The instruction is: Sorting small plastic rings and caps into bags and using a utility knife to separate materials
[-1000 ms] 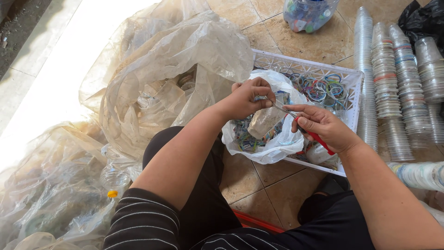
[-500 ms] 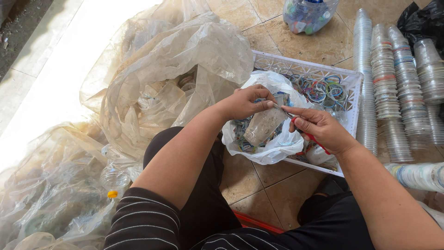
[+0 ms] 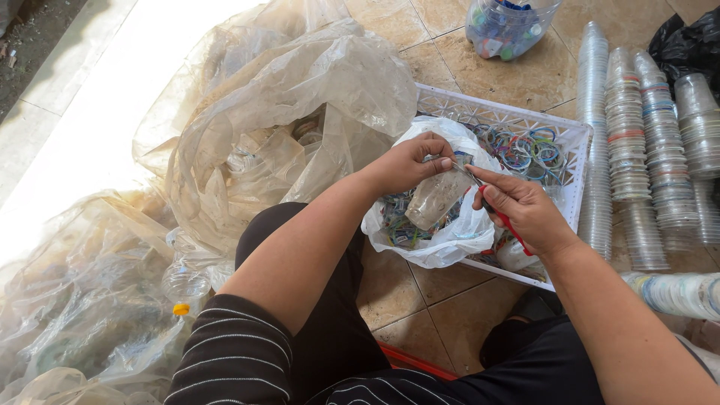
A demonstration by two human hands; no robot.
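My left hand [image 3: 409, 163] grips the rim of a clear plastic cup [image 3: 437, 199], holding it over a white plastic bag [image 3: 450, 240] that lies in a white crate [image 3: 571, 187]. My right hand [image 3: 525, 211] holds a red-handled cutter [image 3: 499, 214] with its blade at the cup's rim, next to my left fingers. The bag holds coloured strips and rings. More coloured plastic rings [image 3: 525, 150] lie in the crate behind the bag.
Rows of stacked clear cups [image 3: 637, 142] lie on the tiled floor to the right. Big clear bags of plastic bottles [image 3: 285, 127] stand to the left. A loose bottle with a yellow cap [image 3: 184, 289] lies near my left knee. A bag of coloured caps [image 3: 510, 26] is beyond the crate.
Both hands have stayed at the cup's rim. The cup has turned a little in my left hand, and the cutter blade has shifted along the rim.
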